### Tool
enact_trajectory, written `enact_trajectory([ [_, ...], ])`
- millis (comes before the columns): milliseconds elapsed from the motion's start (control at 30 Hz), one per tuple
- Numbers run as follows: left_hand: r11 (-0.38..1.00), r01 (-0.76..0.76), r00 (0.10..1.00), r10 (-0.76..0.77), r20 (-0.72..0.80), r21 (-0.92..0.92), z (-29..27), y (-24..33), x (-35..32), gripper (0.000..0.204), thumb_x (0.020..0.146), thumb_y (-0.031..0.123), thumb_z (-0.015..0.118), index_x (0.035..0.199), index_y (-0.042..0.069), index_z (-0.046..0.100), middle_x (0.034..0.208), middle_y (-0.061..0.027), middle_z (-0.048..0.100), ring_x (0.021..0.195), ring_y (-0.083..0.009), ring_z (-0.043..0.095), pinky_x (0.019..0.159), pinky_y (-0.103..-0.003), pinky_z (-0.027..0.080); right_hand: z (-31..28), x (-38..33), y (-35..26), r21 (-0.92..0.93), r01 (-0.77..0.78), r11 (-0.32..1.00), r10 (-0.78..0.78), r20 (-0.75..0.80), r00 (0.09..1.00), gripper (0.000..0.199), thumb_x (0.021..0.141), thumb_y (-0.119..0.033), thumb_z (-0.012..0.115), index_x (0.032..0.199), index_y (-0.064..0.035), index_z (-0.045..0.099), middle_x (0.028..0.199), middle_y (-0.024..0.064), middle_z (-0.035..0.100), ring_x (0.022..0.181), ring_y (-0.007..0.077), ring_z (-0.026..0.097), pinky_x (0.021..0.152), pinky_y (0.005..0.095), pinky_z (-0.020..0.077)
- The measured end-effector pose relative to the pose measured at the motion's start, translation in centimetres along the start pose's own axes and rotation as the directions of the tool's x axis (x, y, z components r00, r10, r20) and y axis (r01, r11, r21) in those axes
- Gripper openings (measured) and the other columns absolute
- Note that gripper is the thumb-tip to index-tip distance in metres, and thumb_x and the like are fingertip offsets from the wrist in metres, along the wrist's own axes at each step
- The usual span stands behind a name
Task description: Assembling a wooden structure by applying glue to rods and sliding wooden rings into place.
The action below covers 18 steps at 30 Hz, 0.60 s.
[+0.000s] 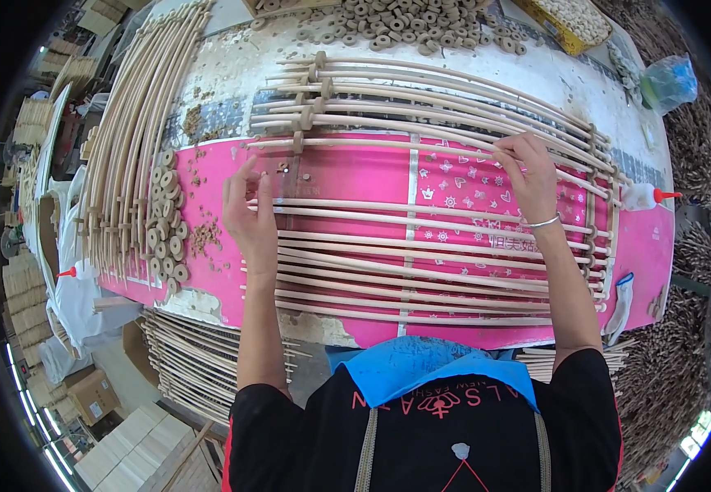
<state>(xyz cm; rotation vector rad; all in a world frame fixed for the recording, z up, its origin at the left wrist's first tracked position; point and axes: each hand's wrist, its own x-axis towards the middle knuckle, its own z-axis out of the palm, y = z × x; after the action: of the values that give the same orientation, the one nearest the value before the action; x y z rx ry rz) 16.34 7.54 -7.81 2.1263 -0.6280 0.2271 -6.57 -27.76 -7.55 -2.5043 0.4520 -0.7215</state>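
Long thin wooden rods (421, 221) lie side by side across a pink sheet in front of me. My right hand (529, 168), with a bracelet at its wrist, has thumb and fingertips closed on one wooden rod (372, 143) toward its right part. That rod carries a wooden ring (298, 143) near its left end. My left hand (249, 205) is beside the left ends of the rods, thumb and forefinger apart, nothing visible between them. Beyond, more rods (446, 86) bear wooden rings (320, 59) near their left ends. Small ring-like pieces line the rods' right ends.
A bundle of rods (138, 123) and a heap of loose rings (167, 217) lie left. More rings (413, 20) pile at the far edge, near a yellow tray (573, 20). At right are a red-tipped white bottle (642, 196) and a plastic bag (669, 84).
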Motion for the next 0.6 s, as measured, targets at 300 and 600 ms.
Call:
enact_trajectory([
  [300,0.993,0.107,0.989,-0.101,-0.109,0.046,-3.3,-5.2,-0.6,0.032,0.1,0.002,0.065,0.132,0.003,0.069,0.095,-0.0049,0.064,0.086,-0.0149,0.06,0.081,-0.031,0.051,0.7,0.1,0.9,-0.027,0.011,1.0,-0.011,-0.003,1.0,0.012,0.091,-0.013,0.076,0.097,-0.0036,0.073,0.096,0.0088,0.069,0.092,0.0291,0.066,0.08,0.0393,0.0516],
  [600,0.836,0.095,0.982,0.009,-0.188,0.541,-9.3,-12.9,5.1,0.05,0.095,0.017,0.074,0.144,0.013,0.063,0.142,-0.0129,0.062,0.128,-0.0336,0.06,0.103,-0.047,0.048,0.7,-0.3,1.2,-0.027,-0.004,1.0,0.005,0.037,0.999,0.015,0.089,-0.011,0.078,0.1,-0.0022,0.072,0.096,0.0114,0.067,0.094,0.0303,0.065,0.082,0.0389,0.0514],
])
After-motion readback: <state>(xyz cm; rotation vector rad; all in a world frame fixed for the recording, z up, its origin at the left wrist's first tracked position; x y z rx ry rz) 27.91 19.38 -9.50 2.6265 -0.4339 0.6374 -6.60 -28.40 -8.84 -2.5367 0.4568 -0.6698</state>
